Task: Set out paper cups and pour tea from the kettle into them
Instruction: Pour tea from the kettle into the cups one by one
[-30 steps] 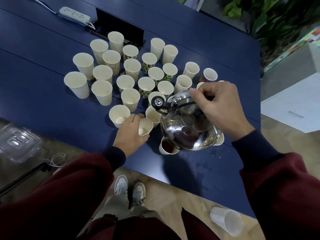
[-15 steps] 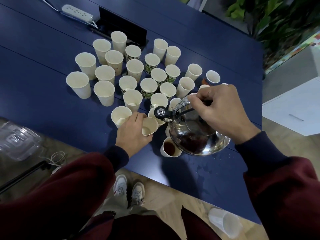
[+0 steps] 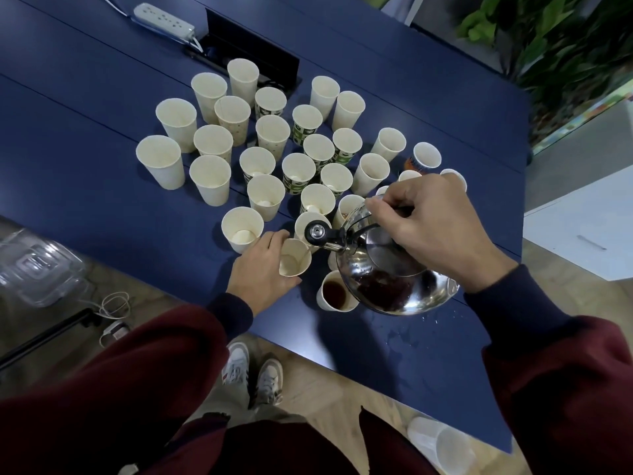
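Note:
A steel kettle (image 3: 394,269) hangs tilted above the blue table (image 3: 85,186), dark tea visible inside, its black-tipped spout pointing left. My right hand (image 3: 431,228) grips the kettle's handle from above. My left hand (image 3: 260,272) holds a paper cup (image 3: 294,258) tilted toward the spout, near the table's front edge. A cup filled with tea (image 3: 334,293) stands just below the kettle. Several empty paper cups (image 3: 265,195) stand clustered behind, some plain, some green-patterned.
A white power strip (image 3: 163,16) and a black cable box (image 3: 253,60) lie at the back. Water drops wet the table at the front right. A clear plastic cup (image 3: 442,443) and a clear container (image 3: 37,265) lie on the floor. Plants stand at the far right.
The kettle has shifted right and slightly lower, uncovering more of the tea-filled cup. My left hand keeps hold of the same tilted cup.

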### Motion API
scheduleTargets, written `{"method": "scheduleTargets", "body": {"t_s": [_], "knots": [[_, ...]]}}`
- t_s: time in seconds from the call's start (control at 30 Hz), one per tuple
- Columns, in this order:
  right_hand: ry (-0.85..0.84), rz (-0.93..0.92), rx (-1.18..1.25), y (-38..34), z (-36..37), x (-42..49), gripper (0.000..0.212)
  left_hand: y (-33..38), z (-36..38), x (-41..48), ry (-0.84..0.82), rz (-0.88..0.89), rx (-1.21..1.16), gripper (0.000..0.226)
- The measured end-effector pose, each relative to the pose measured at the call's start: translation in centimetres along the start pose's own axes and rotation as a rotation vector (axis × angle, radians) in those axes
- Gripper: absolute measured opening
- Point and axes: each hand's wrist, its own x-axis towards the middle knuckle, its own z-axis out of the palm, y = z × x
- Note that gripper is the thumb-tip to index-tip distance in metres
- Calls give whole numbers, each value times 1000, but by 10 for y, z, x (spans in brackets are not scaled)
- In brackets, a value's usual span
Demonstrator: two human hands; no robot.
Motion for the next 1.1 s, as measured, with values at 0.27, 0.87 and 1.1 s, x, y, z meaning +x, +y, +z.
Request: {"method": "scheduleTargets", "body": {"t_s": [0.27,0.87,1.1], "knots": [[5,-32,-52,2,-2,1,39,2,2,-8,39,-44,16,69],[-23,-47,-62,-2,0,-6,36,2,1,-17,38,-46,-7,82],[-5,-19,-35,-7,-3,-6,40,5,-3,-12,66,-27,-21,78]]}}
